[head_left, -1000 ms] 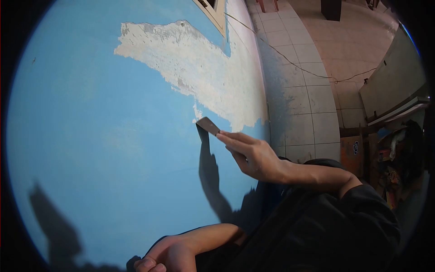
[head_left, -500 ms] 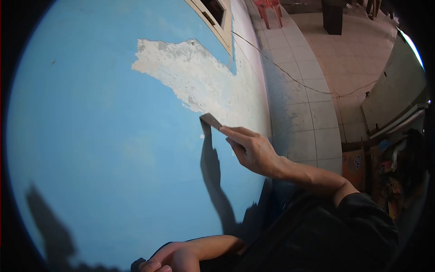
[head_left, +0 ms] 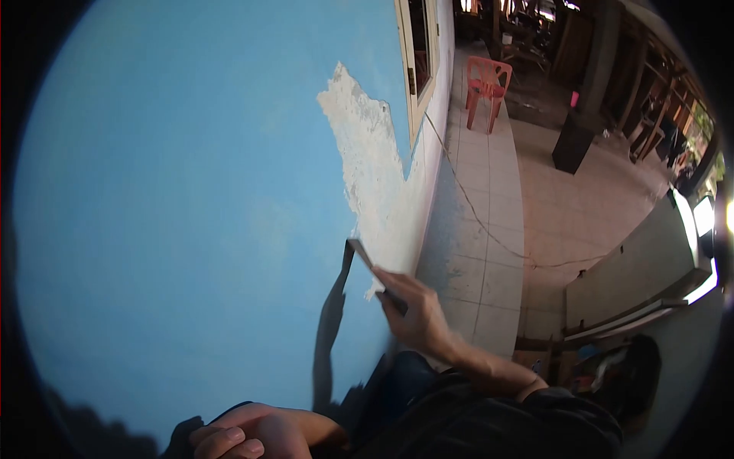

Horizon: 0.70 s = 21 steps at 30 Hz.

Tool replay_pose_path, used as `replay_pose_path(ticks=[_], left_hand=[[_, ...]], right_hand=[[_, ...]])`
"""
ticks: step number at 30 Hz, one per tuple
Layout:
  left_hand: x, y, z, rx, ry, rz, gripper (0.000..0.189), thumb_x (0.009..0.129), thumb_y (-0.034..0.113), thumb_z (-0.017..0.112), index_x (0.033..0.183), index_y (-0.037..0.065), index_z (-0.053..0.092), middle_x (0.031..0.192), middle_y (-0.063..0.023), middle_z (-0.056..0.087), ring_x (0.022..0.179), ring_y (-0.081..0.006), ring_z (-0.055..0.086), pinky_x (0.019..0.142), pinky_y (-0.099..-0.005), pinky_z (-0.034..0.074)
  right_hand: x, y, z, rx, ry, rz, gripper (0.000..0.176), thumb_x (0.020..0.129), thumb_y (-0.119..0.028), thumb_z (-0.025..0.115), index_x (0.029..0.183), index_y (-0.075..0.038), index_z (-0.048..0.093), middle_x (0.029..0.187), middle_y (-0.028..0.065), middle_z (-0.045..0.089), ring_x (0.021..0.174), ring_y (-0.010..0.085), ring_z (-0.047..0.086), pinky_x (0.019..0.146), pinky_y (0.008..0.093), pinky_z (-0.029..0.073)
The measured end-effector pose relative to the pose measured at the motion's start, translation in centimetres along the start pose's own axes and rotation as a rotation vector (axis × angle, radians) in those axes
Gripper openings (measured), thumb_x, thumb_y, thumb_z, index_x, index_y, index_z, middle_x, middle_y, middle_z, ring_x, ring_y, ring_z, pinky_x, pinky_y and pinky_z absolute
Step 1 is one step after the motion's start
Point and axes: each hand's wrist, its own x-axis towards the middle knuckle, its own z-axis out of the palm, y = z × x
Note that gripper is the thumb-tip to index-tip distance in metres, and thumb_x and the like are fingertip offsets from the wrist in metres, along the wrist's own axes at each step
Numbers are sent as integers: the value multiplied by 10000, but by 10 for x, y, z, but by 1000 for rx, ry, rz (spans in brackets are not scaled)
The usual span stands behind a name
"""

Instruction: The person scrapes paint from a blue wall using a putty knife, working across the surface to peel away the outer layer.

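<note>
My right hand (head_left: 417, 310) grips a flat metal scraper (head_left: 362, 255), fingers wrapped round its handle. The blade's tip lies at the lower left edge of a bare patch (head_left: 369, 145) on the blue painted wall (head_left: 191, 191). In this patch the paint is gone and rough whitish plaster shows. Below the scraper falls a dark shadow of the tool and arm. My left hand (head_left: 237, 436) is at the bottom edge of the view with its fingers curled in and nothing showing in them; part of it is cut off by the frame.
A cream window frame (head_left: 415, 76) borders the patch at the upper right. From the wall a thin cable (head_left: 478, 218) runs across the tiled floor (head_left: 466, 264). Farther off stand a red plastic chair (head_left: 487, 84) and a dark box-like block (head_left: 577, 143). A large pale panel (head_left: 634, 268) leans at the right.
The view has swung up and to the right, bringing the whole chair and more of the room into sight. My right hand still holds the scraper at the patch's lower edge.
</note>
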Motion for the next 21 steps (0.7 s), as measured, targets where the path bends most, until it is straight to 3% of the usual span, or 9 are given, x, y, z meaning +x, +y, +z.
replay_pose_path(ticks=[2, 5, 6, 11, 14, 16, 21], left_hand=[[-1, -1, -2, 2, -6, 9, 365, 1081, 204, 266, 770, 114, 434, 581, 33, 408, 480, -75, 374, 463, -233, 344], [0, 0, -7, 15, -65, 14, 368, 1084, 207, 254, 777, 114, 434, 585, 36, 403, 482, -72, 364, 458, -227, 342], [1, 0, -8, 21, -82, 17, 370, 1085, 208, 250, 778, 114, 435, 586, 37, 401, 482, -71, 360, 456, -226, 342], [1, -1, -7, 36, -74, 35, 384, 1091, 211, 246, 769, 115, 432, 595, 37, 411, 471, -67, 357, 437, -223, 338], [-1, -1, -7, 39, -70, 35, 390, 1094, 218, 250, 763, 116, 431, 586, 41, 407, 465, -65, 354, 431, -220, 337], [-1, -1, -8, 43, -75, 31, 394, 1094, 223, 254, 758, 118, 430, 576, 44, 400, 460, -65, 351, 429, -220, 337], [-1, -2, -10, 67, -94, 44, 403, 1093, 230, 265, 743, 125, 434, 555, 45, 393, 446, -66, 345, 419, -224, 329]], right_hand=[[-3, 2, 4, -29, 26, -50, 439, 923, 7, 644, 1360, 4, 602, 1239, 264, 669, 1001, 385, 725, 825, 409, 599], [16, 5, -1, -27, 58, 16, 428, 929, 12, 627, 1356, 8, 600, 1239, 246, 673, 996, 362, 730, 815, 407, 597], [24, -2, -4, -8, 24, 122, 422, 935, 9, 623, 1357, 11, 597, 1230, 234, 677, 984, 343, 736, 798, 393, 599], [-6, -4, 3, -33, -16, -23, 467, 922, 10, 648, 1384, -4, 577, 1237, 239, 671, 978, 393, 730, 798, 412, 617], [-1, 4, 5, -71, 31, -73, 458, 928, 11, 635, 1382, 1, 572, 1265, 236, 658, 987, 386, 729, 798, 408, 615], [19, 6, -2, -45, 21, 35, 453, 938, 9, 615, 1387, 9, 556, 1232, 220, 664, 1002, 361, 726, 791, 409, 611], [3, 1, 3, -75, 15, -81, 486, 938, 0, 630, 1413, -1, 530, 1230, 222, 657, 963, 370, 728, 785, 403, 626]])
